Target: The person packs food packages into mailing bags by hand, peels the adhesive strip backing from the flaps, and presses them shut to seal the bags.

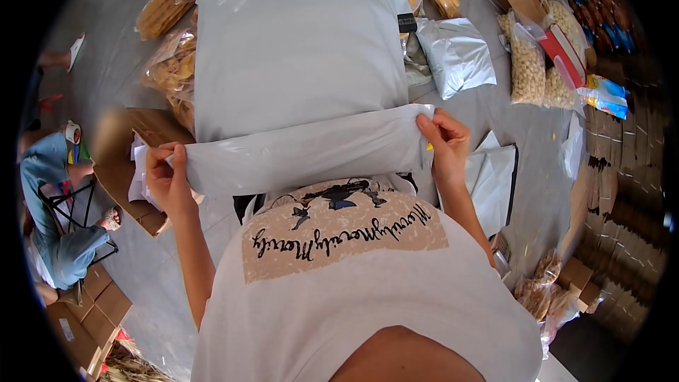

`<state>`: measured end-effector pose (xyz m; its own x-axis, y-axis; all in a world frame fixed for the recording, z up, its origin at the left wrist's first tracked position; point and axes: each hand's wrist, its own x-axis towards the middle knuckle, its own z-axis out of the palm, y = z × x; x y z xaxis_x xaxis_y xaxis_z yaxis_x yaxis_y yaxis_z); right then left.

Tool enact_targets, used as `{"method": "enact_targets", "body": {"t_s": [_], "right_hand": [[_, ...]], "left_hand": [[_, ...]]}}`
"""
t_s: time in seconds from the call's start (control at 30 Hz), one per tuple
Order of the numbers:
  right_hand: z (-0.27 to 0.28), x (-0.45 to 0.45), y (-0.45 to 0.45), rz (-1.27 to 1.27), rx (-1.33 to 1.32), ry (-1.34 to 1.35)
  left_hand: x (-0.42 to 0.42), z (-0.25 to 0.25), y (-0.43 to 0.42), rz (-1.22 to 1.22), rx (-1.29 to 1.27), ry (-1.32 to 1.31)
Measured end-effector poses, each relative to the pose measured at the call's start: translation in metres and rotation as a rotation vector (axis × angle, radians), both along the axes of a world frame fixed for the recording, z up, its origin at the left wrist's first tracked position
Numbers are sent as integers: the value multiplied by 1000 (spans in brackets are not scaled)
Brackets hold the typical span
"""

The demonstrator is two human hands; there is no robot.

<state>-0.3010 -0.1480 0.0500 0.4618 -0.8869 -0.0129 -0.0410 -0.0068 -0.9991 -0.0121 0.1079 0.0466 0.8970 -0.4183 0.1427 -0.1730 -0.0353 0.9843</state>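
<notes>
Stretched between the person's two hands, a pale plastic strip [304, 152] spans the near side of a broad grey plastic sheet [300, 56]. The left hand [163, 173] has its fingers clamped on one end, and the right hand [451, 143] pinches the other end near its upper corner. The strip is already drawn out fairly straight, a little slanted and lightly creased, but it does not look pressed down or fastened. Whether it is a fold of the sheet or a separate piece, I cannot tell. The sheet lies mostly smooth, directly ahead of the white shirt [368, 297], and whatever supports it is hidden.

Around it, a grey floor [541, 163] carries plenty of goods. A plump silvery parcel [456, 56] sits just beside the sheet on the right, with flat pale bags [491, 180] nearer the body. Farther right are clear bags of pale round pieces [527, 74] and stacked brown bundles [615, 177]. On the left stand bags of brown goods [166, 10] and an open carton [117, 163] with papers inside, while another person in blue jeans [74, 247] sits beyond, near closed cartons [88, 311].
</notes>
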Motion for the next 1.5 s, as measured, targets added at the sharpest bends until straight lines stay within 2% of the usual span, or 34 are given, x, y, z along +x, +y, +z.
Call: {"method": "enact_targets", "body": {"t_s": [0.1, 0.2, 0.33, 0.4, 0.53, 0.6, 0.63, 0.7, 0.73, 0.77, 0.8, 0.83, 0.9, 0.93, 0.97, 1.03, 1.07, 1.1, 1.17, 1.3, 1.37, 1.4, 1.47, 1.5], "right_hand": [[-21, 3, -6, 21, 88, 140], [-27, 6, -10, 83, 178, 263], [-30, 10, -18, 175, 163, 329], [-28, 11, -22, 250, 153, 461], [-35, 12, -21, 318, 163, 335], [-37, 9, -25, 351, 326, 240], [-36, 6, -29, 356, 321, 233], [-30, -2, -41, 213, 545, 2], [-25, -2, -40, 260, 557, -30], [-21, -1, -39, 307, 569, -62], [-21, 10, -26, 346, 266, 160], [-22, 19, -16, 361, -43, 379], [-28, 29, -14, 334, -5, 328], [-27, 32, -14, 323, 47, 276], [-22, 33, -13, 302, 33, 275], [-4, 36, -8, 332, 232, 154], [-2, 36, -7, 323, 235, 93], [6, 36, -7, 300, 227, 88], [25, 38, -9, 277, 604, 94], [16, 34, -10, 341, 662, -122], [24, 30, -11, 187, 626, -246], [17, 23, -18, 182, 618, -249], [-8, 1, -39, 127, 585, -341], [-10, -7, -46, 125, 585, -342]], "left_hand": [[10, -29, -7, -25, -32, 140], [10, -52, -21, -72, 17, 131], [6, -67, -33, -173, 75, 171], [5, -71, -39, -242, 117, 128], [-3, -59, -50, -220, 76, 17], [-1, -47, -48, -219, 370, -73], [5, -55, -41, -213, 368, -81], [24, -76, -20, -303, 519, -10], [16, -56, -26, -291, 516, -14], [3, -34, -32, -231, 205, 424], [-7, -19, -35, -172, -126, 845], [-10, -23, -31, -184, -134, 839], [-17, -39, -29, -395, 17, 492], [-20, -19, -40, -456, 189, 309], [-21, -9, -50, -477, 177, 301], [-24, 6, -64, -491, 85, 647], [-27, 9, -70, -464, -20, 741], [-27, 11, -73, -489, -19, 737], [-25, 16, -80, -435, -30, 770], [-20, 46, -103, -503, -132, 836], [-18, 49, -117, -580, -220, 833], [-15, 46, -127, -589, -223, 830], [-6, 37, -153, -731, -397, 884], [-7, 40, -170, -701, -405, 933]]}}
